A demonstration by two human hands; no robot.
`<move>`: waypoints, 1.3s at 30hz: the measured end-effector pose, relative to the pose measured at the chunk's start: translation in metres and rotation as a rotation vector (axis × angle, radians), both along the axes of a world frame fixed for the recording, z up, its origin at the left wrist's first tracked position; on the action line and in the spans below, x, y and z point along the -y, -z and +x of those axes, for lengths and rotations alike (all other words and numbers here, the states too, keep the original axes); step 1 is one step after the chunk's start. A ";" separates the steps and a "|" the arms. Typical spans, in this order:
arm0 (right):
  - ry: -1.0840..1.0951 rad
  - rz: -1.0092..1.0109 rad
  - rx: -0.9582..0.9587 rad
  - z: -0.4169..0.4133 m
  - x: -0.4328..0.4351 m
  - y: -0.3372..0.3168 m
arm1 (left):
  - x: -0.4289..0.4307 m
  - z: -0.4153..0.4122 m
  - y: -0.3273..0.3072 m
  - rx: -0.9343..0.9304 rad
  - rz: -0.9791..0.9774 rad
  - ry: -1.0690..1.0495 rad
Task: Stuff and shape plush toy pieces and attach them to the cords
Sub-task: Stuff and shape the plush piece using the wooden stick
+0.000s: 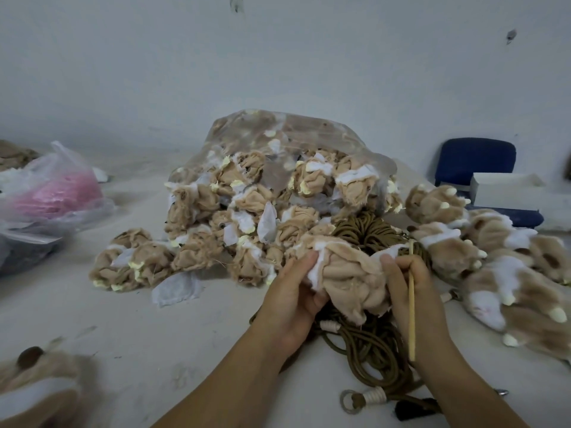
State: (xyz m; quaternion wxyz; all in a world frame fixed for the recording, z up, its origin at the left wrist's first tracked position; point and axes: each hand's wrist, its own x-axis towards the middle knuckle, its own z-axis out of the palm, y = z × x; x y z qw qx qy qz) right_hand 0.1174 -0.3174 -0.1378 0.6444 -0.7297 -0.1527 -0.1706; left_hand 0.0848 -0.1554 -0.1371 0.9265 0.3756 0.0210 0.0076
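Both hands gripped one limp plush piece above the cords.
Left hand pinched its white edge; right hand clutched the other end plus a stick. Finished paws lay right, bag behind.

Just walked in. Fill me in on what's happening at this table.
A person is working a limp tan plush piece with both hands. The left hand grips its left side; the right hand pinches the other end and also holds a thin wooden stick. Brown cords lie underneath. Unfinished pieces spill from a clear bag; finished paws are piled at right.
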 end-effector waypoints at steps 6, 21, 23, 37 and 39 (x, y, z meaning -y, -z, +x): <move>-0.065 -0.037 0.135 -0.008 -0.003 -0.001 | -0.003 0.003 -0.001 0.070 -0.001 -0.029; 0.003 -0.037 0.101 -0.004 -0.005 -0.001 | 0.011 0.000 0.002 0.033 0.566 -0.116; 0.004 -0.057 0.105 -0.004 -0.007 -0.001 | 0.008 0.001 0.000 0.022 0.342 -0.052; -0.060 -0.267 0.144 -0.010 -0.007 0.000 | 0.019 -0.003 -0.001 0.118 0.693 -0.038; -0.069 -0.226 0.123 -0.011 -0.007 -0.002 | 0.015 0.000 0.000 0.081 0.674 -0.173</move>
